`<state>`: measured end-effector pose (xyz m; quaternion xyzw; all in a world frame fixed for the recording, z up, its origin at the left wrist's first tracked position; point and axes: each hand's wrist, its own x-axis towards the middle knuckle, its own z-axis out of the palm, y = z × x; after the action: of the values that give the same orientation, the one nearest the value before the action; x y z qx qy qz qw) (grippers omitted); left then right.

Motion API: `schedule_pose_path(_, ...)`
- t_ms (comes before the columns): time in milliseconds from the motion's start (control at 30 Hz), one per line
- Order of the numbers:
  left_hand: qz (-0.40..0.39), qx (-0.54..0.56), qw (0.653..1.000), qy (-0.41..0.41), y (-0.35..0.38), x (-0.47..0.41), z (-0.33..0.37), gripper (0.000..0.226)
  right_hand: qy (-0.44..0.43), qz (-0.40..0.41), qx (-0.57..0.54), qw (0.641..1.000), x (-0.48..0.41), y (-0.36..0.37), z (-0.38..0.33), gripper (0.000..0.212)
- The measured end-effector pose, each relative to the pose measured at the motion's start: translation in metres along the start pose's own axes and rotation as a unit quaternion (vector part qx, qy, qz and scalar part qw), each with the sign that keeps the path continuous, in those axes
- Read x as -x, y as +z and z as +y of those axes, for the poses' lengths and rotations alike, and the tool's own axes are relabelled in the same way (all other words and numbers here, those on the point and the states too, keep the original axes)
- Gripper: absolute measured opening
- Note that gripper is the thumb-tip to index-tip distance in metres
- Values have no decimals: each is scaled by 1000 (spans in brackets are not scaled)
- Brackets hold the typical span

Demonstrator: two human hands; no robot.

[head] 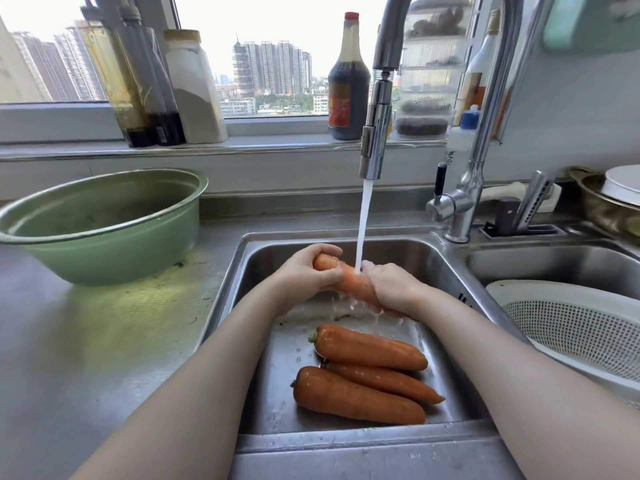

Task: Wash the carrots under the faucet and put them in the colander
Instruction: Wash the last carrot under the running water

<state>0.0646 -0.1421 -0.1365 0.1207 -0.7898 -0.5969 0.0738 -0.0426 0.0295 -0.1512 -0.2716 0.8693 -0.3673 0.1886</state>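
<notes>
Both hands hold one orange carrot [349, 280] over the steel sink [446, 271], right under the running faucet [372, 133]. My left hand [308, 273] grips its thick end. My right hand [389, 284] is wrapped round its thinner half, and the water stream strikes the carrot between the two hands. Three more carrots [367, 372] lie in a pile on the sink floor, nearer to me. The white mesh colander [581, 323] sits at the right, over the second basin, and nothing shows in its visible part.
A green basin [104, 247] stands on the steel counter at the left. Bottles and jars line the windowsill behind the sink. The faucet lever and a knife holder [519, 226] stand behind the right basin, with a pot at the far right.
</notes>
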Motion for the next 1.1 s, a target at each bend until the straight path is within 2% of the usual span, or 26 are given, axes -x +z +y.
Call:
schedule_pose_path(133,131,-12,991,1,21,-6,7,15,22,-92,-82,992,5,-6,6,65)
schedule_pose_path(200,169,-11,985,-6,26,-6,10,20,3,-146,-116,982,5,-5,9,54)
schedule_pose_path(267,148,5,989,-22,26,-9,8,22,-28,-154,-96,983,6,-7,9,33)
schedule_pose_path(333,98,75,991,-47,24,-7,6,20,-24,-140,-91,986,7,-11,13,29)
schedule_pose_path(467,44,154,986,-39,32,-4,6,29,16,-146,-127,981,10,-21,26,45)
schedule_pose_path(633,72,209,975,-13,50,-2,9,21,11,-117,-214,970,18,-10,6,80)
schedule_pose_path(733,114,219,969,-23,48,-3,12,26,-13,-105,-219,970,19,-6,-2,89)
schedule_pose_path(833,62,217,974,-10,43,-3,10,25,1,-84,-215,973,18,-2,-5,97)
schedule_pose_path(933,-15,244,970,3,44,1,10,30,52,-90,-254,962,22,-1,-10,90)
schedule_pose_path(1000,3,201,980,-8,50,1,14,28,53,-99,-258,960,20,-1,-8,86)
schedule_pose_path(1100,120,149,981,-40,58,0,24,14,43,-117,-279,952,17,1,-7,79)
